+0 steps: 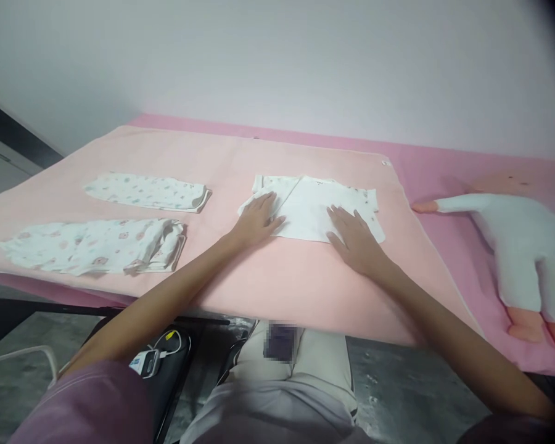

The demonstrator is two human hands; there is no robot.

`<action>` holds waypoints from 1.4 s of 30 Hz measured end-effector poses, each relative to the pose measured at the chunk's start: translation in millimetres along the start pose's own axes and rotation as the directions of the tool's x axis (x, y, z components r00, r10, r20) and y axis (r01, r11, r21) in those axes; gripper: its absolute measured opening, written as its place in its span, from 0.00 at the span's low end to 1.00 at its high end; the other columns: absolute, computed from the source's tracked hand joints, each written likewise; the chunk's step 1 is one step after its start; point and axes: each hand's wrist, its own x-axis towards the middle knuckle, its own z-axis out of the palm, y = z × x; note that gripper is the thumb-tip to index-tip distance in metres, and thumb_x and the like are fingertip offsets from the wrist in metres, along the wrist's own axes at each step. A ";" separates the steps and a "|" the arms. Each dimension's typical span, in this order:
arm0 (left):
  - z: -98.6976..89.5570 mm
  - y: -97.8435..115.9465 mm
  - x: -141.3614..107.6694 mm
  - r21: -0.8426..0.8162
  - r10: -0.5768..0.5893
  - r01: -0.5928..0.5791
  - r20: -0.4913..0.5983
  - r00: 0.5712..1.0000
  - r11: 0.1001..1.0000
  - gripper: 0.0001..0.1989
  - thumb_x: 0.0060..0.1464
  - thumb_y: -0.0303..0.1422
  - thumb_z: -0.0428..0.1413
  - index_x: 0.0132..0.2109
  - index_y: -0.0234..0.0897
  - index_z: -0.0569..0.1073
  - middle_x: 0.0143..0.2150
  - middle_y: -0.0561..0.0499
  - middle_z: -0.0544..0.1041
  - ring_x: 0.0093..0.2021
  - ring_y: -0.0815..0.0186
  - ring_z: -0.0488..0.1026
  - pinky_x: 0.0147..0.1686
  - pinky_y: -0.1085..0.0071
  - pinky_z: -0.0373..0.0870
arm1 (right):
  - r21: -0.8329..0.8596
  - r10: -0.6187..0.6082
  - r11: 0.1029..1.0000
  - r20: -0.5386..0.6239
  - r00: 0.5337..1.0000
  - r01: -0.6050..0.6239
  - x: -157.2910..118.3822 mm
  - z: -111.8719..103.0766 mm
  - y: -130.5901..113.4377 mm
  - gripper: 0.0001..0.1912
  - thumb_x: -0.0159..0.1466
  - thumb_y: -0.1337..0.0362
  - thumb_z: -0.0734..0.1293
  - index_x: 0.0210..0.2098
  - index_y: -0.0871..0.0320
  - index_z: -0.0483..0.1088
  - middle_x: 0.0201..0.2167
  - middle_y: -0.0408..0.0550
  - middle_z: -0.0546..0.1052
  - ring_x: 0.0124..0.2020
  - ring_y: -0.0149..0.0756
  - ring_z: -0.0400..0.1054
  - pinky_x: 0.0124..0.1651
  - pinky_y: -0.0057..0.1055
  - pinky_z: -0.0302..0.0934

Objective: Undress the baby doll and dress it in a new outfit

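Note:
A small white baby shirt [305, 213] lies flat on the pink cloth [277, 277] in front of me, its lower part seemingly folded up. Faint prints show along its sleeves. My left hand [258, 221] rests flat on its left side, fingers spread. On its lower right part lies my right hand [354, 237], also flat with the fingers apart. Neither hand grips anything. Off to the left are two folded printed baby garments: a smaller one [143, 190] at the back and a larger one [87, 246] nearer the front edge.
A doll [513, 228] in white clothing lies at the right on a darker pink cover [453, 209]. A pale wall [277, 68] rises behind the table. Below the front edge, a small white device with a cable [147, 362] sits on a black seat [166, 382].

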 end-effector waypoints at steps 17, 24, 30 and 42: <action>-3.0 20.6 -58.8 0.094 -0.052 0.048 0.039 0.998 0.994 0.36 0.81 0.45 0.38 0.86 0.38 0.60 0.88 0.41 0.56 0.88 0.44 0.51 0.85 0.38 0.46 | 0.502 0.093 0.865 -0.152 0.984 -0.004 -230.1 111.5 -161.7 0.20 0.81 0.52 0.58 0.42 0.48 0.80 0.36 0.52 0.85 0.39 0.52 0.79 0.55 0.61 0.74; 8.0 59.7 -179.5 0.038 -0.050 0.059 -0.211 0.976 0.998 0.32 0.80 0.50 0.44 0.81 0.48 0.69 0.83 0.42 0.67 0.86 0.44 0.54 0.84 0.37 0.49 | 0.719 0.584 0.493 0.143 0.799 -0.490 -238.5 153.4 -177.0 0.21 0.77 0.39 0.66 0.50 0.50 0.70 0.46 0.52 0.83 0.40 0.47 0.76 0.50 0.47 0.73; 100.1 69.3 -318.8 -0.285 -0.259 0.194 -0.212 0.942 0.939 0.30 0.78 0.53 0.38 0.63 0.49 0.81 0.59 0.38 0.83 0.66 0.45 0.78 0.73 0.40 0.72 | 0.800 0.647 0.266 0.265 0.715 -0.538 -215.2 193.1 -179.6 0.41 0.60 0.30 0.77 0.55 0.52 0.64 0.44 0.49 0.79 0.43 0.46 0.77 0.51 0.44 0.74; 167.8 59.3 -284.3 -0.464 -0.378 0.388 0.119 0.918 0.796 0.30 0.81 0.54 0.39 0.70 0.51 0.79 0.75 0.43 0.77 0.79 0.53 0.69 0.82 0.46 0.59 | 0.841 0.667 0.167 0.288 0.687 -0.514 -202.2 213.2 -175.7 0.34 0.62 0.35 0.78 0.52 0.52 0.68 0.46 0.50 0.79 0.48 0.49 0.76 0.57 0.46 0.73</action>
